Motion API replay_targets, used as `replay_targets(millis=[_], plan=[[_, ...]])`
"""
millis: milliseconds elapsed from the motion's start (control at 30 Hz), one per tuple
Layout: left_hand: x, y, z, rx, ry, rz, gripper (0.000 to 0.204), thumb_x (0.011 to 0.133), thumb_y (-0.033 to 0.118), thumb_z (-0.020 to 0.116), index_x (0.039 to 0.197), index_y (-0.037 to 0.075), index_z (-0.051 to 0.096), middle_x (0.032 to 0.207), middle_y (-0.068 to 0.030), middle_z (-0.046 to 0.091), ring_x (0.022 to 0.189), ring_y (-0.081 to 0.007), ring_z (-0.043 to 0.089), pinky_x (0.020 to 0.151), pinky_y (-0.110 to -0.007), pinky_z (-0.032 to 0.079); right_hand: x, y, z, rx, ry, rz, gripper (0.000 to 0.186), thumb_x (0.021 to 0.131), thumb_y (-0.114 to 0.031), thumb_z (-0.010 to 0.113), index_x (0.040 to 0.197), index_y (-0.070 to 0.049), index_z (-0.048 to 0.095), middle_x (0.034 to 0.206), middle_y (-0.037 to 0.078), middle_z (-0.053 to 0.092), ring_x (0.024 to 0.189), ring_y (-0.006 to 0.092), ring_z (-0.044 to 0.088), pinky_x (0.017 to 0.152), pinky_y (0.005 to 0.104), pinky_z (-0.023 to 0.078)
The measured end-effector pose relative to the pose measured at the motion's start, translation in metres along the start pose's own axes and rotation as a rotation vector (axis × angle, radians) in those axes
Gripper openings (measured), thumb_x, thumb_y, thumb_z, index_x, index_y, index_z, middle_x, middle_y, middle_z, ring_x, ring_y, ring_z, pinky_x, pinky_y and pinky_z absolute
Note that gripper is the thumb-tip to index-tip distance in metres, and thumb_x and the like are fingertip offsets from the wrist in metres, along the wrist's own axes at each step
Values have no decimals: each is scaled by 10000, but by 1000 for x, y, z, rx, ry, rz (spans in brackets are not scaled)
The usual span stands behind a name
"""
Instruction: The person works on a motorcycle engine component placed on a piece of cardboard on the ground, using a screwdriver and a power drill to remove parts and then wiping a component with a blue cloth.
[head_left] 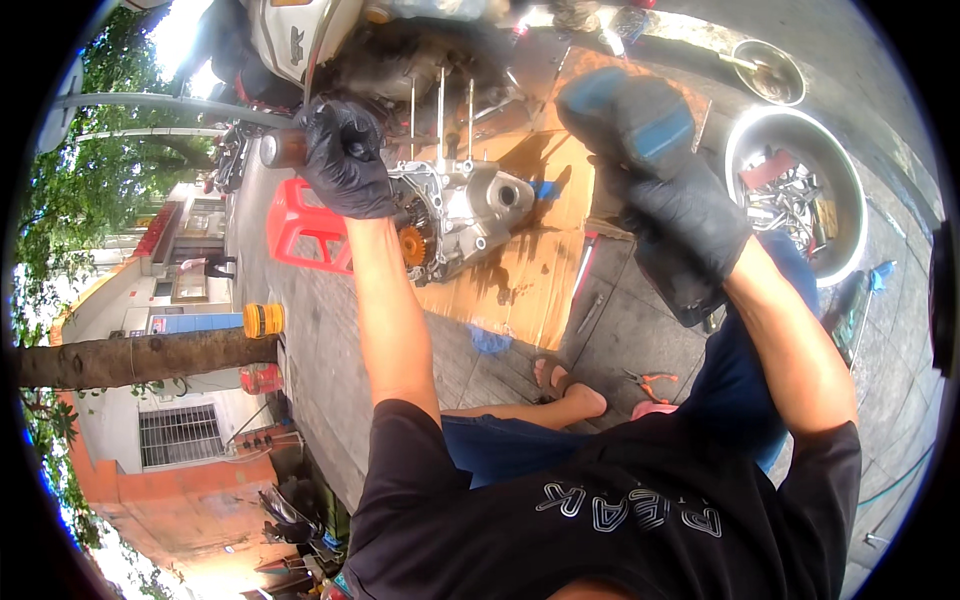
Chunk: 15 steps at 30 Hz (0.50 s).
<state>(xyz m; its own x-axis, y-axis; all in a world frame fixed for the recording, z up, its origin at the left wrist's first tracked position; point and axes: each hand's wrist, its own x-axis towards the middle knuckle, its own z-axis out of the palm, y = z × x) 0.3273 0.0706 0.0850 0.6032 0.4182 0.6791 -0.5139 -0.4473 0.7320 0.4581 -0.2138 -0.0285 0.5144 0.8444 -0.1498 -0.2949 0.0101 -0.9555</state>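
My left hand (pixel 345 160), in a black glove, is closed around a brown cylinder (pixel 284 149) with a greyish round end. It is raised beside an open metal engine case (pixel 470 200), which sits on cardboard with gears and an orange-brown round part (pixel 411 246) on its near left. Tall thin studs rise from the case. In my right hand (pixel 695 215), also black-gloved, is a bulky blue-and-grey cordless power tool (pixel 640 115), its black base below my fist. The tool's front is blurred, and its working tip cannot be made out.
Oil-stained cardboard (pixel 545 275) lies under the engine, beside a red plastic stool (pixel 300 225). At right stand a metal basin (pixel 850 190) of loose parts and a smaller bowl (pixel 785 75). Orange-handled pliers (pixel 652 380) lie near my foot. A motorcycle (pixel 300 40) stands beyond.
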Motion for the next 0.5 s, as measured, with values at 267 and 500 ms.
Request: replay_targets(millis=[267, 500], plan=[[17, -16, -32, -100, 305, -36, 462, 953, 425, 565, 625, 106, 498, 464, -15, 364, 399, -134, 340, 416, -284, 264, -1, -8, -4, -97, -14, 17, 399, 854, -386, 703, 990, -12, 685, 724, 71, 671, 640, 131, 622, 597, 276, 484], [16, -21, -58, -122, 519, -72, 501, 920, 507, 589, 616, 116, 510, 454, -21, 360, 385, -146, 350, 415, -307, 273, 6, 1, -4, -86, 8, -1, 374, 851, -356, 718, 956, 1, 688, 717, 57, 657, 638, 116, 612, 575, 261, 476]])
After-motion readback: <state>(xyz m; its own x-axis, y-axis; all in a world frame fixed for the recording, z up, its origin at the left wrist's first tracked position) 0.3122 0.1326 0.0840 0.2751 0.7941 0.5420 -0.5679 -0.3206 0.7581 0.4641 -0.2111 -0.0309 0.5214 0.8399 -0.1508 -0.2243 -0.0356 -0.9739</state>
